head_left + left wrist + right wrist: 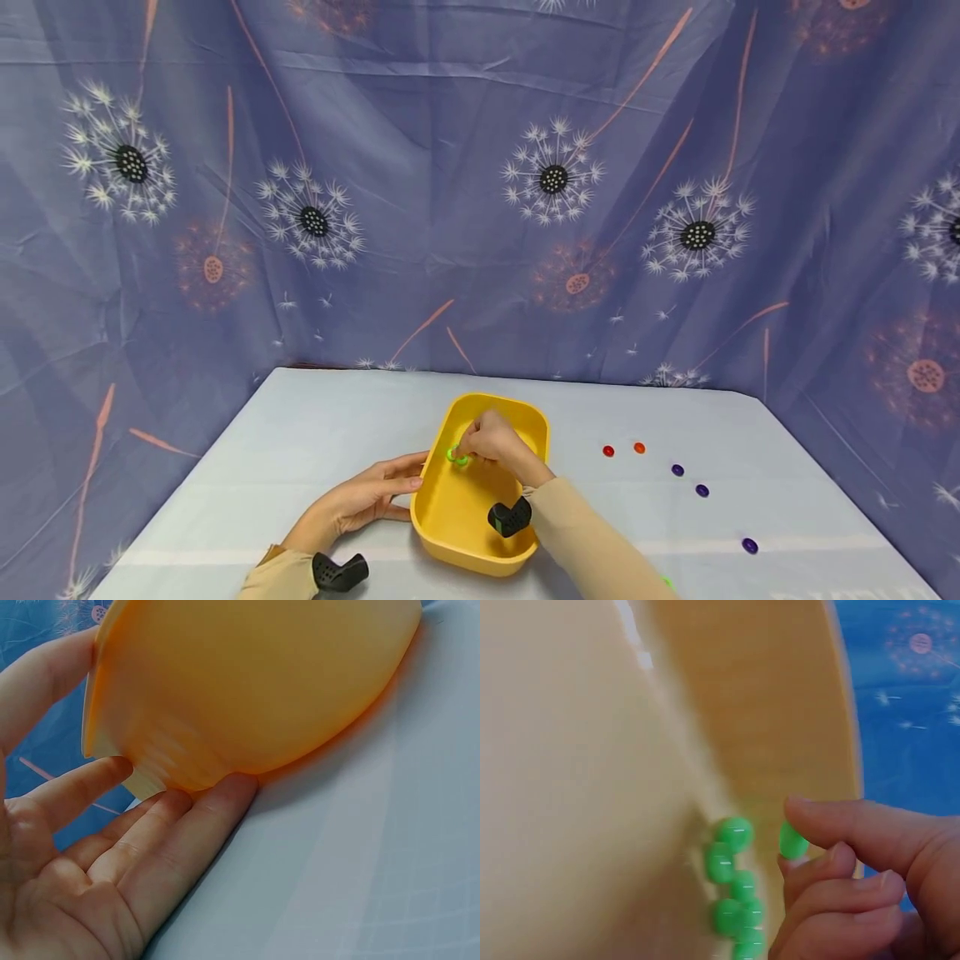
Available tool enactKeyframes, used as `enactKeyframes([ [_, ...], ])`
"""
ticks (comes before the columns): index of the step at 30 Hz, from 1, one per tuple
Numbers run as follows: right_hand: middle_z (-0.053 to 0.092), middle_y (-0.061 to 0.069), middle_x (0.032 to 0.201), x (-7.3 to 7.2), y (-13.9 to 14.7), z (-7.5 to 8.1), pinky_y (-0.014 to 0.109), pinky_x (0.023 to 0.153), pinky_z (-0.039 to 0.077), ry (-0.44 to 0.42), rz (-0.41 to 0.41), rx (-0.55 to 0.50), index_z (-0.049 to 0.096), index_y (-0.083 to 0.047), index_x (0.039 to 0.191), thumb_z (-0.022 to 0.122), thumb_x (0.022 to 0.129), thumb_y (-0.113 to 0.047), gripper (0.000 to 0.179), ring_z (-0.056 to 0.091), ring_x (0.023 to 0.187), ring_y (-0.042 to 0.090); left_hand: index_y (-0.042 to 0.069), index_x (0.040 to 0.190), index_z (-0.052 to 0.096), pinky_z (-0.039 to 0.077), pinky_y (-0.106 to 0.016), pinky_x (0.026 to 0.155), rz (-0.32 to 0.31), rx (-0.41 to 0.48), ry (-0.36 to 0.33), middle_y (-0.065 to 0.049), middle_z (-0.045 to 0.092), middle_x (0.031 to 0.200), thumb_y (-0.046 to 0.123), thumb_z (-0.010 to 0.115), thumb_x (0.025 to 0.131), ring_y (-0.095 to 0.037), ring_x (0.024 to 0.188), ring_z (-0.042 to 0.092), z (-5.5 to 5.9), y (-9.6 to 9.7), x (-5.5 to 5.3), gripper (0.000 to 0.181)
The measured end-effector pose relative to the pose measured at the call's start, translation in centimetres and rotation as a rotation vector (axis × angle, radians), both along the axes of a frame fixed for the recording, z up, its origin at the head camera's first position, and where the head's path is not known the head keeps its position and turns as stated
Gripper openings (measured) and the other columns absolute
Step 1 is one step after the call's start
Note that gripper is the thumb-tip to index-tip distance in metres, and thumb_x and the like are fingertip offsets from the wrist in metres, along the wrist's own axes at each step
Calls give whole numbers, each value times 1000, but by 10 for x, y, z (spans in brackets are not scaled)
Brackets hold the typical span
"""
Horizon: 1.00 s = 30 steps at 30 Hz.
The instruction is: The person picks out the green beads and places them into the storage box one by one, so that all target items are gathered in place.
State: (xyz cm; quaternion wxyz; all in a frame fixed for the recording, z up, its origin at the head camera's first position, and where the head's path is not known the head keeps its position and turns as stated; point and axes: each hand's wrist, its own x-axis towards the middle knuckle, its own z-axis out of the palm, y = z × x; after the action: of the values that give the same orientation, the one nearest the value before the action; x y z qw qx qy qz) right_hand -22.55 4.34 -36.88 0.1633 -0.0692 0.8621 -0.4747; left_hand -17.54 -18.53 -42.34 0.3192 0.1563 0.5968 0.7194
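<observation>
A yellow plastic bin stands on the table. My left hand holds its left side from outside, thumb at the rim and the other fingers against the lower wall; in the left wrist view those fingers meet the bin's bottom edge. Inside the bin is my right hand, near the left wall. Its thumb and index finger pinch one glossy green oval bead, seen in the right wrist view. Several similar green beads lie beside it in a cluster along the bin's inner edge.
Right of the bin, a red bead, an orange bead and several dark purple beads lie scattered on the white table. A green bead shows partly past the right sleeve. Patterned blue cloth hangs behind.
</observation>
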Motion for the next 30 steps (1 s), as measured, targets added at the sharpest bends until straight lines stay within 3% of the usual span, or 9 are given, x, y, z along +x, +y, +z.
enactKeyframes([
  [5,43,-2,49,3,-4,-9,20,39,25,-32,15,47,59,-8,58,79,75,2,28,33,42,10,-5,156,15,51,-48,100,-6,12,-8,-28,23,159,19,53,103,-27,129,53,-1,0,0,70],
  [10,48,0,54,5,-7,-9,21,40,28,11,45,111,67,-4,68,81,72,2,16,36,46,12,-5,156,14,51,-49,101,-12,20,-7,-28,23,159,19,53,103,-26,129,53,-1,0,-1,70],
  [17,51,-1,59,5,-10,-13,22,42,30,97,99,198,67,-5,71,86,68,-1,20,40,50,13,-4,156,14,50,-50,101,-12,18,-8,-28,21,159,18,52,103,-26,130,51,-2,0,-1,69],
  [30,54,0,64,5,-10,-14,23,46,33,113,107,238,68,-7,70,87,69,-4,19,43,55,14,-4,156,13,51,-49,101,-11,13,-10,-27,19,160,19,52,103,-26,130,51,-2,1,-2,69],
])
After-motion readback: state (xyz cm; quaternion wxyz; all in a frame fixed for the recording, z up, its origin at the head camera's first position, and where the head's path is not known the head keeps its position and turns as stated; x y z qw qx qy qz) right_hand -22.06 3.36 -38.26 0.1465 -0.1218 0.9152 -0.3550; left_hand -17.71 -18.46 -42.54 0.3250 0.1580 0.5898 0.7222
